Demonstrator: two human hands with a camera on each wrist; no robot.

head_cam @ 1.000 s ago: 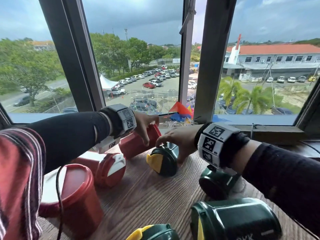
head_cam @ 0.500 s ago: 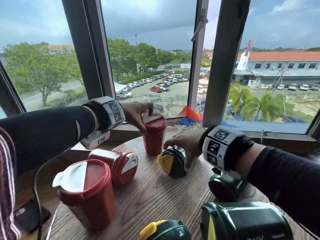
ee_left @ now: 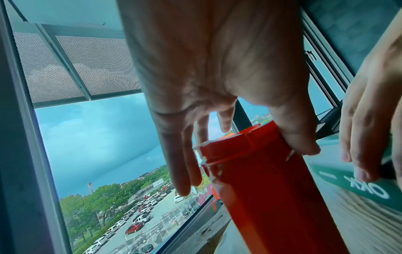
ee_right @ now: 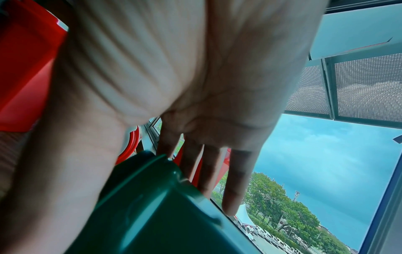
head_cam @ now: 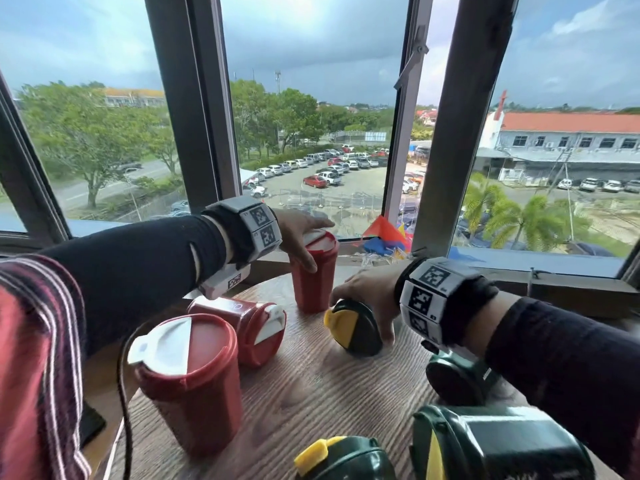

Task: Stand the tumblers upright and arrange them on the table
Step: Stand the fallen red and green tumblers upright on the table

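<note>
Two red tumblers are standing upright on the table (head_cam: 311, 393), the far red tumbler (head_cam: 313, 275) and a near one (head_cam: 188, 386), while several others are lying on their sides. The left hand (head_cam: 299, 239) is draping over the far one's lid, fingers loosely spread. The right hand (head_cam: 367, 289) is curling over a toppled green tumbler (head_cam: 356, 327) beside it.
</note>
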